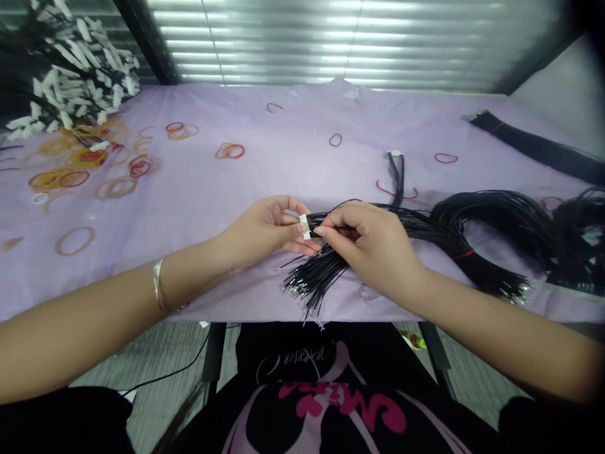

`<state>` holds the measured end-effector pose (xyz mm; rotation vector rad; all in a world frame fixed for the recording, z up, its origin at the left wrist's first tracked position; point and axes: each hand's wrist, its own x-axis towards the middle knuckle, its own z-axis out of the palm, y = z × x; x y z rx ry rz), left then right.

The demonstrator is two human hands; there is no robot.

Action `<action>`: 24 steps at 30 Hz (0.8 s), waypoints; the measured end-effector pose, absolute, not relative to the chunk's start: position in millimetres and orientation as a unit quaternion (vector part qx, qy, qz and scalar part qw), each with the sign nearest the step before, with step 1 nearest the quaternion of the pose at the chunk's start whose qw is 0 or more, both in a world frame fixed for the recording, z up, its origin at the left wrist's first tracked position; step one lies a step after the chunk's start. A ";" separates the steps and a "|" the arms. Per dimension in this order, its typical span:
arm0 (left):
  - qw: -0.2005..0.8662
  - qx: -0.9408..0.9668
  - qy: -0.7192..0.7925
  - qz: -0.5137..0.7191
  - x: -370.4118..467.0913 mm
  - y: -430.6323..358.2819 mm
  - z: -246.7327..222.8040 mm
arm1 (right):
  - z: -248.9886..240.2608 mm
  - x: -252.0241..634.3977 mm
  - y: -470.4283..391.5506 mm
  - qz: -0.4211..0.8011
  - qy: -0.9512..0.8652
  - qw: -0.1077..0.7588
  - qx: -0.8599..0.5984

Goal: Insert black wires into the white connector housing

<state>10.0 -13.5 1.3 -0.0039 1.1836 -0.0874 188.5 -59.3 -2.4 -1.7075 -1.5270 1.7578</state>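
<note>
My left hand (pixel 276 224) pinches a small white connector (pixel 305 227) between thumb and fingers, above the front part of the table. Several black wires run out of its right side. Close beside it, my right hand (pixel 371 236) is closed in a pinch on one of the black wires (pixel 326 221) near the connector; the very tip of that wire is hidden by the fingers. Under the right hand lies a loose bundle of black wires (pixel 314 277) with bare metal terminals fanned toward the table's front edge.
Coiled black wires (pixel 491 208), tied with a red band, lie to the right. A flat black bundle (pixel 534 142) rests at the back right. Rubber bands (pixel 75 180) are scattered on the purple cloth (pixel 283 151). Many white-ended wires (pixel 85 69) hang at the upper left.
</note>
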 end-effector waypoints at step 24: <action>0.806 0.084 0.585 -0.015 1.1 -0.1 -6.3 | -0.1 205.8 -56.1 0.436 -0.700 0.204 -0.527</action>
